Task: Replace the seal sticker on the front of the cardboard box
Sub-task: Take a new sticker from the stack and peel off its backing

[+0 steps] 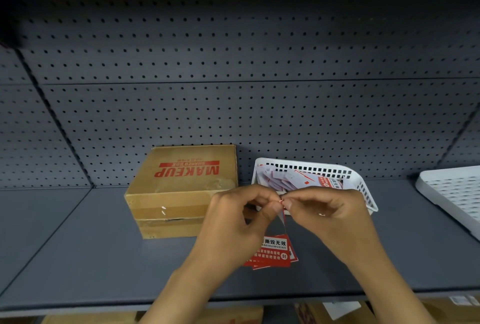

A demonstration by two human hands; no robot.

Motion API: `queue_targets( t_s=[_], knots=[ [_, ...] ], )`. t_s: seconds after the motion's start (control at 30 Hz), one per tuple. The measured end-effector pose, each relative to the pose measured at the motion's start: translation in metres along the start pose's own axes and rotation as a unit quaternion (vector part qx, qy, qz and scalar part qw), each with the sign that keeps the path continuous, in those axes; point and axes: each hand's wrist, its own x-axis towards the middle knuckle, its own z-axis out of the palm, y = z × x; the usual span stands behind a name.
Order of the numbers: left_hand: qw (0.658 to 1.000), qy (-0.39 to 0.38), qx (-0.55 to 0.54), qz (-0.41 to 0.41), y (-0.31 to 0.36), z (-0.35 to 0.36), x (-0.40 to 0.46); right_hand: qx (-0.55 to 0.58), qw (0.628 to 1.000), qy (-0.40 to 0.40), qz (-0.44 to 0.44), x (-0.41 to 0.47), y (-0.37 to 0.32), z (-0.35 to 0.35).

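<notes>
Seal sticker: red, white print, hanging from your fingertips in front of the shelf edge, long axis near vertical, printed end down, top end pinched. It shows as more than one layer, edges fanned at the bottom; whether backing or a second sticker, cannot tell.

Your left hand is curled, thumb and forefinger pressed together on the sticker's upper edge. Your right hand mirrors it, thumb and forefinger pinching the same top corner, remaining fingers folded in. Fingertips of both hands meet, nearly touching.

Both forearms rise from the bottom of the view and converge, wrists level, hands held above the grey shelf, not resting on it.

Cardboard box sits on the shelf, left of your hands, back against the pegboard. "MAKEUP" print on its lid reads upside down to you. Front face toward you, taped seam across it.

White basket just right of the box, behind your right hand, holds loose stickers.
</notes>
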Motion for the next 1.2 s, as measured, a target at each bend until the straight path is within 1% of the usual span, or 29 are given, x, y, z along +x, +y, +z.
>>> queue_targets(
  t_s=[0.07, 0.23, 0.4, 0.5, 0.57, 0.67, 0.8, 0.83, 1.2],
  knots=[
    [1.000, 0.002, -0.007, -0.003, -0.001, 0.000, 0.001, -0.021, 1.000, 0.006, -0.004, 0.000, 0.000, 0.000],
    [0.999, -0.012, 0.019, 0.032, -0.001, 0.000, 0.004, -0.016, 1.000, -0.013, 0.009, 0.001, -0.002, -0.001],
    [0.999, -0.031, 0.000, 0.020, -0.001, 0.000, 0.007, -0.059, 0.997, -0.022, -0.034, 0.001, -0.002, -0.007],
    [0.999, -0.048, -0.011, 0.010, -0.001, 0.001, 0.007, -0.097, 0.993, -0.002, -0.067, 0.000, 0.000, -0.007],
    [0.999, -0.052, -0.016, 0.004, 0.000, 0.003, 0.007, -0.111, 0.991, 0.015, -0.070, 0.000, -0.001, -0.007],
    [0.998, -0.042, -0.048, -0.016, 0.001, 0.005, 0.010, -0.101, 0.993, 0.042, -0.041, 0.001, 0.000, -0.011],
    [0.995, -0.023, -0.081, -0.053, 0.000, 0.008, 0.015, -0.020, 0.994, 0.080, 0.075, 0.003, 0.002, -0.025],
    [0.995, -0.017, -0.083, -0.059, 0.000, 0.009, 0.017, -0.010, 0.992, 0.087, 0.091, 0.004, 0.003, -0.028],
    [0.993, 0.027, -0.026, -0.109, -0.001, 0.019, 0.044, 0.072, 0.975, 0.157, 0.138, 0.009, 0.001, -0.062]
  ],
)
